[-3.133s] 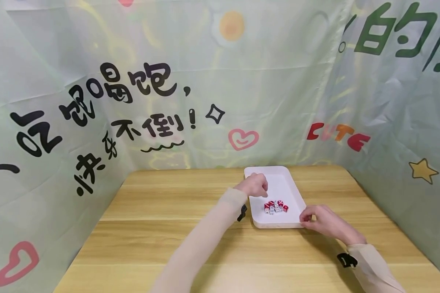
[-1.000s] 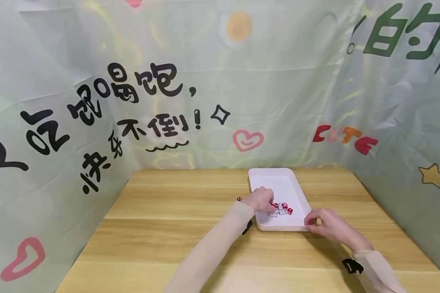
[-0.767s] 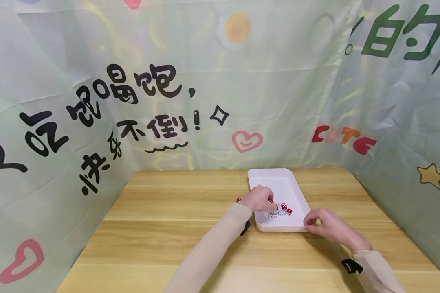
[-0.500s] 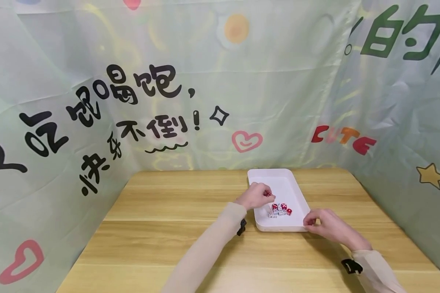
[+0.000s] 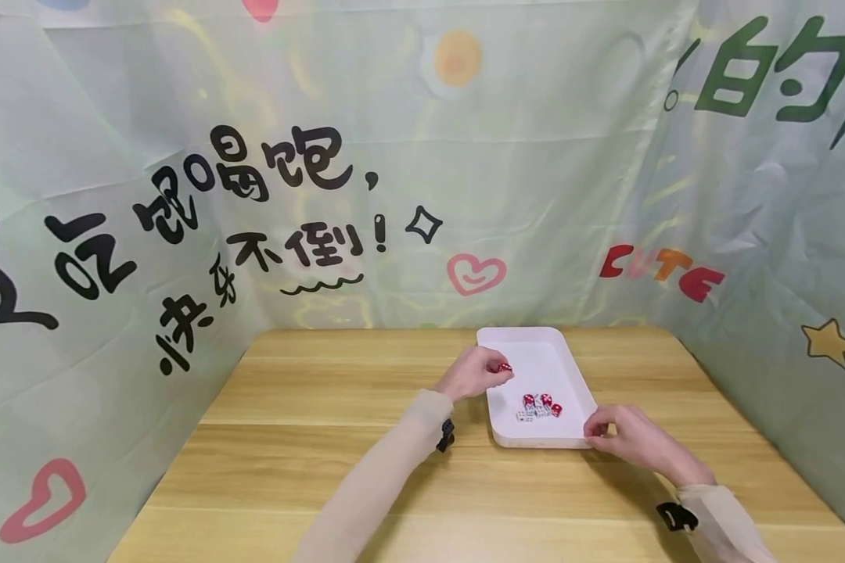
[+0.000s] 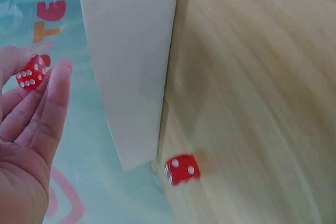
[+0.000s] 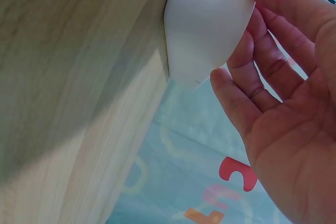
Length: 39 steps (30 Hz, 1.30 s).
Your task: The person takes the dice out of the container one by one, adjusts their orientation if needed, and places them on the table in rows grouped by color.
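Note:
My left hand (image 5: 472, 374) pinches a red die (image 6: 31, 73) with white dots between thumb and fingers. It hovers over the left rim of a white rectangular tray (image 5: 544, 356). A bit of red shows behind that die in the left wrist view; I cannot tell whether it is a second one. Red and white dice (image 5: 541, 407) lie clustered in the near half of the tray. Another red die (image 6: 182, 169) rests on the table just outside the tray wall, hidden by the left hand in the head view. My right hand (image 5: 637, 439) grips the tray's near right corner.
The wooden table (image 5: 310, 446) carries the tray toward its back right. Printed cloth walls (image 5: 408, 172) enclose the table at the back and both sides. Dark wrist devices (image 5: 676, 516) sit at both cuffs.
A red die came to lie on the table left of the tray. My left hand then reached into the cluster, took a red die and drew back left. The right hand stays at the corner.

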### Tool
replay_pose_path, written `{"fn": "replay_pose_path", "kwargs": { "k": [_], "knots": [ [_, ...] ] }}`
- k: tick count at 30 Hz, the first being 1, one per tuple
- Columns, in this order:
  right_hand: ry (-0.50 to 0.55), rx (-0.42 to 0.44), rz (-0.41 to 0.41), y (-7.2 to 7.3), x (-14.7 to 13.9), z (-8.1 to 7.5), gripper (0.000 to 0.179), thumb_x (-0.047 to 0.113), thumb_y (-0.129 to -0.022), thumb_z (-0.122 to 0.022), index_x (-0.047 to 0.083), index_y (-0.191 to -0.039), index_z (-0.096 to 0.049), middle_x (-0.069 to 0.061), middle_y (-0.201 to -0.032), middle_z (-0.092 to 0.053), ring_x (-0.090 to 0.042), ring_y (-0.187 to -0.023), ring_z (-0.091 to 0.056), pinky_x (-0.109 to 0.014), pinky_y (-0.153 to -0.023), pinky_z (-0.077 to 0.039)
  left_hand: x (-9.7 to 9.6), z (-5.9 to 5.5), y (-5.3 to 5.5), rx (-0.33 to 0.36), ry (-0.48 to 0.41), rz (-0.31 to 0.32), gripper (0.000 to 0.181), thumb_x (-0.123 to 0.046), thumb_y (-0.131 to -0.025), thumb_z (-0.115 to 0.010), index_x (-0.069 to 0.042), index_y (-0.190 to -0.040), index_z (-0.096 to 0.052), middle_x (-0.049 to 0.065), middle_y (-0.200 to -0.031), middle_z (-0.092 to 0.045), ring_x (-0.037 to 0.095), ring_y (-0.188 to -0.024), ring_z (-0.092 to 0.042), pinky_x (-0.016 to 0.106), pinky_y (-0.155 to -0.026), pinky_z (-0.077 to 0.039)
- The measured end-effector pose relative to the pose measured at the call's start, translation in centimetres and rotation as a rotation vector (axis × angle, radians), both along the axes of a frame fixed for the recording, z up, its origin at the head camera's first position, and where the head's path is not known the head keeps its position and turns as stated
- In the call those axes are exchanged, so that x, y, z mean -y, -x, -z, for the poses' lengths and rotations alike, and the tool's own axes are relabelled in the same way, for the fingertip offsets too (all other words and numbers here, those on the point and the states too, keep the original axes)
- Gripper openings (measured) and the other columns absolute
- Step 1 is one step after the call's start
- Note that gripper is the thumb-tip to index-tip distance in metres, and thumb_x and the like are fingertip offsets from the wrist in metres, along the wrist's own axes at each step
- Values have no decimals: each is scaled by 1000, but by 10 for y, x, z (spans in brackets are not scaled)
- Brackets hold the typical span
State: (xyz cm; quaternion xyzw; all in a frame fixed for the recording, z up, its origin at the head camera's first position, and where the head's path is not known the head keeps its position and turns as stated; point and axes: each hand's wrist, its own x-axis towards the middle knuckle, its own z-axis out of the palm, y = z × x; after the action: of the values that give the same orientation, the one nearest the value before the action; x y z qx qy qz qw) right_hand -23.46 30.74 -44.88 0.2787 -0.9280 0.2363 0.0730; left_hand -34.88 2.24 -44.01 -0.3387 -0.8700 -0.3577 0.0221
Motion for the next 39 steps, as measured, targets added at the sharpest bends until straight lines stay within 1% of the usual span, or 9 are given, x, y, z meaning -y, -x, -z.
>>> {"fn": "replay_pose_path", "kwargs": {
  "k": [5,8,13,18,22,25,28,34,39],
  "knots": [
    [17,-12,-2,1,1,4,21,7,-78,-78,25,-75,-67,17,-77,-59,5,-72,-49,-24,-64,-47,14,-1,6,-13,24,-12,9,-20,-89,-72,-12,-94,-74,-7,-78,-71,-3,-65,-59,13,-59,-49],
    [20,2,5,1,1,5,20,8,-78,-78,25,-75,-68,17,-77,-60,5,-72,-49,-24,-64,-47,22,-1,10,6,24,-17,9,-18,-89,-72,-12,-95,-74,-5,-82,-72,-2,-70,-61,14,-64,-50],
    [6,11,14,0,0,3,20,8,-79,-78,25,-75,-67,17,-77,-59,4,-72,-49,-23,-64,-46,36,2,16,44,-10,-10,9,-16,-89,-71,-11,-95,-73,-5,-85,-72,1,-76,-64,17,-72,-51],
    [9,-3,8,0,-1,2,21,8,-79,-78,25,-75,-66,17,-77,-58,3,-71,-49,-23,-63,-45,54,3,18,66,-12,-16,7,-12,-88,-71,-10,-95,-71,-4,-86,-73,3,-78,-65,20,-75,-52],
    [22,-12,4,-1,-2,2,21,8,-79,-78,25,-75,-66,17,-76,-58,3,-71,-49,-23,-63,-46,68,4,20,84,17,-29,5,-11,-87,-70,-12,-92,-70,-3,-86,-73,4,-79,-66,21,-76,-53],
    [17,-18,8,-1,-2,1,22,7,-79,-78,25,-75,-66,17,-76,-57,3,-71,-49,-24,-63,-46,76,6,22,79,37,-39,4,-12,-88,-71,-12,-92,-70,-2,-88,-74,6,-81,-67,23,-77,-53],
    [-2,-18,5,-1,-2,0,22,8,-79,-78,26,-75,-66,18,-76,-57,2,-71,-49,-24,-63,-46,84,8,24,75,66,-62,7,-13,-87,-72,-11,-94,-70,-2,-89,-74,7,-83,-66,25,-79,-53],
    [-18,-3,-4,1,-1,1,21,8,-79,-78,26,-75,-66,18,-76,-57,3,-71,-49,-24,-63,-45,96,14,25,119,121,-93,14,-11,-87,-72,-7,-100,-69,3,-92,-74,10,-83,-67,26,-79,-54],
    [-14,0,-11,1,-1,1,20,8,-79,-77,24,-76,-67,18,-76,-58,4,-71,-49,-24,-62,-46,103,18,26,110,193,-133,10,-12,-86,-73,-12,-94,-67,1,-90,-72,10,-82,-64,26,-76,-53]
  ]
}}
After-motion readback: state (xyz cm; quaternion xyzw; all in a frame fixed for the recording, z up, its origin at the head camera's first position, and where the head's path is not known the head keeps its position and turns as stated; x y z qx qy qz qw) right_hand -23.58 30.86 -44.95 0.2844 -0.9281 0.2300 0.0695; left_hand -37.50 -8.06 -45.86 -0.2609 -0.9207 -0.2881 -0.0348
